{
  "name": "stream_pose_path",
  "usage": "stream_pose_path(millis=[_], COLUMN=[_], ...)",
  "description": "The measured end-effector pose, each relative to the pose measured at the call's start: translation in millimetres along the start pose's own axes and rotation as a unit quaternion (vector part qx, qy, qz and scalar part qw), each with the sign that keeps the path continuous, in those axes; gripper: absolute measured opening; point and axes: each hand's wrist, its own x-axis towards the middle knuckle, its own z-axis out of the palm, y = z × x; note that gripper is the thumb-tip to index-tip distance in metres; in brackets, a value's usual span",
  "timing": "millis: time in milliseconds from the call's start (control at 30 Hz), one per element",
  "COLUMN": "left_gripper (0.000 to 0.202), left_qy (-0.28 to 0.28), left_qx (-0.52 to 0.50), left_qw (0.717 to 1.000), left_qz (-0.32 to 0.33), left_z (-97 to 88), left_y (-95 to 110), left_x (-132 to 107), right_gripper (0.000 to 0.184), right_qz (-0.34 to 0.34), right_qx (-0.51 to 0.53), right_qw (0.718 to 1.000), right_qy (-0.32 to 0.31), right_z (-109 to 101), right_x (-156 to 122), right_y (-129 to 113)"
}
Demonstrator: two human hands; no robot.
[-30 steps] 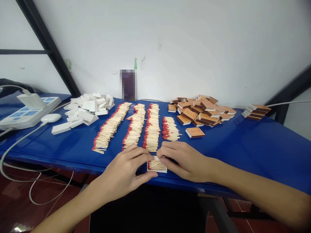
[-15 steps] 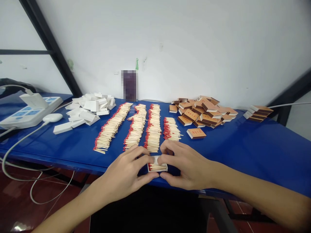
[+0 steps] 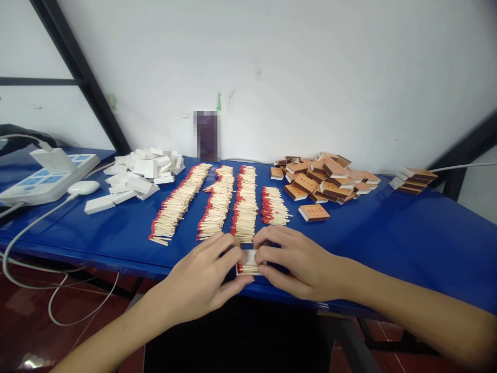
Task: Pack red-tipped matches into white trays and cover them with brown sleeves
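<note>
A small white matchbox tray (image 3: 248, 263) filled with red-tipped matches sits near the front edge of the blue table (image 3: 407, 243). My left hand (image 3: 202, 280) pinches its left side with thumb and fingers. My right hand (image 3: 298, 261) pinches its right side, fingers curled over the top, hiding much of the tray. Just beyond my fingers lie rows of loose matches (image 3: 244, 204), red heads to the left.
A pile of white inner trays (image 3: 135, 173) lies back left, and orange matchbox sleeves (image 3: 322, 178) are heaped back right, with a small stack (image 3: 411, 180) further right. A white power strip (image 3: 46, 176), a white mouse-like device (image 3: 82, 187) and cables sit at the left. A white wall rises behind.
Both hands have closed further over the tray, covering more of it. The tray stays in about the same place at the table's front edge.
</note>
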Motion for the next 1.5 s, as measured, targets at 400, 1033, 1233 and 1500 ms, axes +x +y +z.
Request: stream_pose_path(millis=[400, 1033, 1233, 1500], left_gripper=[0.014, 0.013, 0.018, 0.021], left_qy=[0.128, 0.099, 0.08, 0.056], left_qx=[0.043, 0.079, 0.105, 0.096], left_qw=[0.989, 0.991, 0.99, 0.992], left_qz=[0.066, 0.05, 0.058, 0.064], left_z=[6.0, 6.1, 4.8, 3.5], left_y=[-0.5, 0.2, 1.3, 0.7], left_x=[-1.6, -3.0, -3.6, -1.8], right_gripper=[0.009, 0.014, 0.012, 0.008], right_qz=[-0.004, -0.009, 0.024, 0.064], right_qx=[0.022, -0.018, -0.106, -0.132], right_qw=[1.0, 0.998, 0.988, 0.985], right_qy=[0.017, 0.053, 0.106, 0.091], right_z=[-0.7, -10.4, -24.9, -17.7], right_x=[0.3, -0.7, -15.7, -19.8], right_y=[-0.5, 6.7, 40.9, 51.4])
